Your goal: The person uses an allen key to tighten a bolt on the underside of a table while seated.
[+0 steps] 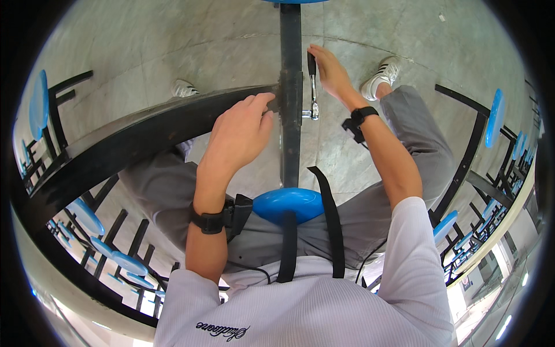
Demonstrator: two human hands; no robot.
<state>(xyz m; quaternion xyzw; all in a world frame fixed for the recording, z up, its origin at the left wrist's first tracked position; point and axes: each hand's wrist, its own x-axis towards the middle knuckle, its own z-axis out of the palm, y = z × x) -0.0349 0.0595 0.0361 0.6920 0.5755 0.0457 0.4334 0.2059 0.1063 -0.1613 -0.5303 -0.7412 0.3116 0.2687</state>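
Observation:
A ratchet wrench with a black grip and chrome shaft stands beside the black metal beam. Its head and socket sit against the beam's right side; the fastener there is hidden. My right hand is beside the grip with fingers stretched out, fingertips touching or very near its far end, not wrapped round it. My left hand lies over the black crossbar close to where it meets the beam. Its fingers are extended and hold nothing visible.
A round blue seat is between my legs, at the beam's near end. Another blue seat shows at the top edge. Rows of blue seats on black frames stand left and right. Black straps hang near my lap. The floor is grey.

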